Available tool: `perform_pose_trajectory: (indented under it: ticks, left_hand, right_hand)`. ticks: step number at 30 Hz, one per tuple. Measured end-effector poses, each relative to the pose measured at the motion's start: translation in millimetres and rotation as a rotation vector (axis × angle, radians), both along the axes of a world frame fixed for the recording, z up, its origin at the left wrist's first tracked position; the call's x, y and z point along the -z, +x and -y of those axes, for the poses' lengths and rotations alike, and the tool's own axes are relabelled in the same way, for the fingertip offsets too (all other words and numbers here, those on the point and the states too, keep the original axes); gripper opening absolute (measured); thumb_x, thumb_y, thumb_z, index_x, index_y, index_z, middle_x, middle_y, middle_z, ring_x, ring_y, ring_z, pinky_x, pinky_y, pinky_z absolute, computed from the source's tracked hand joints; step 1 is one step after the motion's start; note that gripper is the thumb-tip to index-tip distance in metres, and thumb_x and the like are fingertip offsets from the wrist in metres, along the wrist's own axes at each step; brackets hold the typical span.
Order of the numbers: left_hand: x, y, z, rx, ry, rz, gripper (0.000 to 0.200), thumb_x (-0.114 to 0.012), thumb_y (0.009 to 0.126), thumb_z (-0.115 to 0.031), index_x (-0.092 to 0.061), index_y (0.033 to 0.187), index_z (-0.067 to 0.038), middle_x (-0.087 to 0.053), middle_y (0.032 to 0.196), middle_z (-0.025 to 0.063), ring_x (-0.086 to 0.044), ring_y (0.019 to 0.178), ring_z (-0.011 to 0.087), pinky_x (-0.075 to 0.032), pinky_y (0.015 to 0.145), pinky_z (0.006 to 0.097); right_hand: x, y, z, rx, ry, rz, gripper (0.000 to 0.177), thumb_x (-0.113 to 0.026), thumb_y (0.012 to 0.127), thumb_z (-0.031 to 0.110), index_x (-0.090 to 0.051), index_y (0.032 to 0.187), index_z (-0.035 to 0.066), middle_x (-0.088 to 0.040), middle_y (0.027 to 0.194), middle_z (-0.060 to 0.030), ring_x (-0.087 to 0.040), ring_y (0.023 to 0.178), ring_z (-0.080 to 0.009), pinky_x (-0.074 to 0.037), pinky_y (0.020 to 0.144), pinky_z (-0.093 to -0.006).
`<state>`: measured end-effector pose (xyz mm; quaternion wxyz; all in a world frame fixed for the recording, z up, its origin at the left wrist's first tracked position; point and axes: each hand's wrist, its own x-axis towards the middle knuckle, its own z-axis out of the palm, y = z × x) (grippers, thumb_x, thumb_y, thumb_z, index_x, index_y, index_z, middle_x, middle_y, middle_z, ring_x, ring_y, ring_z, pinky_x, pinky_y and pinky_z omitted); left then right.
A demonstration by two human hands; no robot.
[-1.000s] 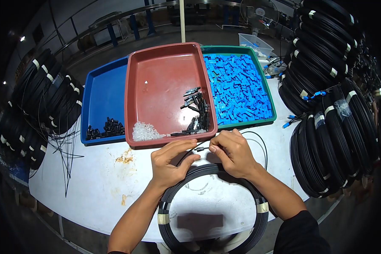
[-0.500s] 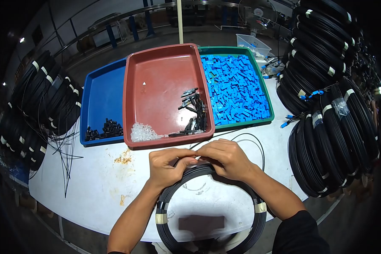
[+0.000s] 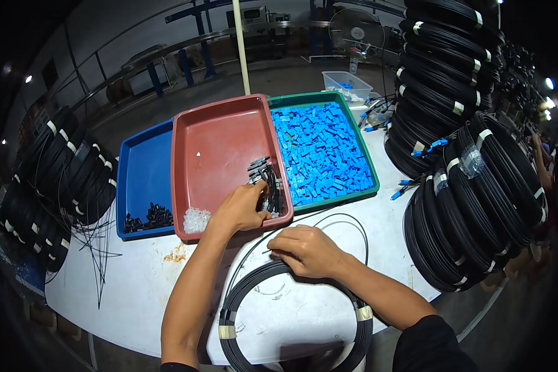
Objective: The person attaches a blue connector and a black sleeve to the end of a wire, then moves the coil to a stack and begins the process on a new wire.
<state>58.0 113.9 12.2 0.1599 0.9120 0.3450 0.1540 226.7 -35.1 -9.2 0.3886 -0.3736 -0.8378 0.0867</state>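
Observation:
My left hand (image 3: 240, 208) reaches over the front edge of the red tray (image 3: 212, 142) into a pile of small black connector parts (image 3: 278, 197). Its thumb and forefinger are apart at the pile, and its other fingers are partly hidden. A heap of small clear plastic pieces (image 3: 195, 221) lies left of that hand in the same tray. My right hand (image 3: 309, 251) is closed on a thin black cable (image 3: 268, 251), whose short end pokes out left of the fingers. Below it rests a coil of black cable (image 3: 228, 310), bound with pale tape.
A blue tray (image 3: 144, 162) with black pieces stands at the left. The green tray (image 3: 364, 149) at the right holds many blue connectors (image 3: 322, 155). Stacked cable coils (image 3: 471, 204) rise on the right, with more coils (image 3: 68, 167) on the left.
My left hand has left my right hand and moved forward into the red tray. My right hand stays over the coil with the cable. The view has shifted slightly.

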Motion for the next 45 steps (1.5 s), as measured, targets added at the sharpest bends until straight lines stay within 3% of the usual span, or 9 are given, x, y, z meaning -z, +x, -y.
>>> perform_pose_trajectory:
  ticks: [6, 11, 14, 19, 23, 28, 35, 40, 45]
  left_hand:
    - [-6.1, 16.6, 3.6, -0.228, -0.016, 0.132, 0.043, -0.08, 0.072, -0.016, -0.061, 0.105, 0.002, -0.07, 0.086, 0.0269, -0.069, 0.087, 0.0466, -0.054, 0.081, 0.0485]
    - [3.1, 27.3, -26.8, -0.351, -0.23, 0.475, 0.029, -0.072, 0.09, -0.015, -0.063, 0.112, 0.003, -0.073, 0.078, 0.0183, -0.073, 0.061, 0.0232, -0.055, 0.061, 0.039]
    - [-13.6, 33.7, -23.7, -0.359, -0.229, 0.57, 0.033, -0.07, 0.093, -0.015, -0.061, 0.121, 0.002, -0.075, 0.082, 0.0176, -0.071, 0.056, 0.0206, -0.055, 0.059, 0.0381]
    - [-14.8, 24.1, -25.3, -0.119, 0.253, 0.498, 0.037, -0.079, 0.08, -0.01, -0.064, 0.113, 0.001, -0.073, 0.085, 0.0224, -0.074, 0.076, 0.0308, -0.054, 0.066, 0.0416]
    - [-27.3, 12.3, -0.1, -0.066, -0.131, 0.076, 0.03, -0.088, 0.07, -0.014, -0.065, 0.083, 0.0, -0.064, 0.07, 0.0112, -0.059, 0.064, 0.0227, -0.049, 0.064, 0.0364]
    - [8.8, 19.9, -8.7, 0.038, -0.087, 0.106, 0.03, -0.086, 0.072, -0.015, -0.066, 0.086, 0.001, -0.067, 0.072, 0.014, -0.064, 0.067, 0.0249, -0.051, 0.065, 0.0371]
    - [17.9, 22.7, -29.4, -0.273, 0.365, 0.441, 0.015, -0.073, 0.085, -0.008, -0.072, 0.097, 0.002, -0.073, 0.085, 0.0186, -0.072, 0.075, 0.0297, -0.055, 0.071, 0.0383]
    - [-2.3, 4.2, -27.8, -0.179, 0.256, 0.54, 0.013, -0.071, 0.087, -0.007, -0.073, 0.097, 0.001, -0.073, 0.085, 0.0166, -0.072, 0.074, 0.0242, -0.055, 0.069, 0.0352]
    - [-9.7, -12.9, -23.8, -0.375, 0.16, 0.317, 0.016, -0.07, 0.085, -0.009, -0.073, 0.096, 0.003, -0.073, 0.092, 0.0237, -0.072, 0.084, 0.0378, -0.055, 0.08, 0.0444]
  right_hand:
    - [5.2, -0.3, -2.2, -0.015, 0.017, -0.007, 0.014, -0.072, 0.083, 0.008, -0.068, 0.096, 0.004, -0.068, 0.084, -0.0115, -0.067, 0.078, -0.0316, -0.053, 0.072, -0.0414]
    - [3.4, -0.8, -1.6, -0.016, 0.013, -0.012, 0.014, -0.072, 0.083, 0.008, -0.068, 0.096, 0.004, -0.068, 0.084, -0.0114, -0.067, 0.078, -0.0314, -0.053, 0.072, -0.0415]
    - [2.6, -0.8, -2.0, -0.013, 0.013, -0.014, 0.014, -0.072, 0.084, 0.008, -0.068, 0.096, 0.004, -0.069, 0.085, -0.0113, -0.067, 0.078, -0.0315, -0.053, 0.072, -0.0415]
    - [3.7, -0.4, -1.8, -0.014, 0.008, -0.02, 0.013, -0.072, 0.085, 0.008, -0.068, 0.096, 0.004, -0.069, 0.085, -0.0114, -0.067, 0.078, -0.0317, -0.053, 0.073, -0.0415]
    - [4.1, -0.2, -1.2, -0.018, 0.0, -0.021, 0.013, -0.07, 0.084, 0.007, -0.068, 0.097, 0.004, -0.068, 0.085, -0.0118, -0.067, 0.08, -0.0323, -0.053, 0.074, -0.0424]
    - [6.2, -0.3, -2.6, -0.023, 0.005, 0.013, 0.013, -0.072, 0.085, 0.008, -0.068, 0.096, 0.005, -0.067, 0.083, -0.0112, -0.067, 0.078, -0.0319, -0.053, 0.073, -0.0417]
    - [5.0, -0.3, -2.0, -0.037, -0.018, 0.002, 0.013, -0.068, 0.083, 0.005, -0.068, 0.095, 0.003, -0.066, 0.084, -0.0126, -0.067, 0.079, -0.0332, -0.053, 0.073, -0.044]
    - [5.6, -0.1, -1.2, -0.038, -0.013, -0.009, 0.013, -0.069, 0.083, 0.005, -0.068, 0.096, 0.003, -0.067, 0.084, -0.0127, -0.067, 0.079, -0.0332, -0.054, 0.074, -0.0437]
    - [5.6, 0.9, -1.5, -0.035, -0.039, 0.028, 0.015, -0.072, 0.085, 0.007, -0.068, 0.099, 0.004, -0.069, 0.089, -0.0123, -0.068, 0.082, -0.032, -0.054, 0.075, -0.0412]
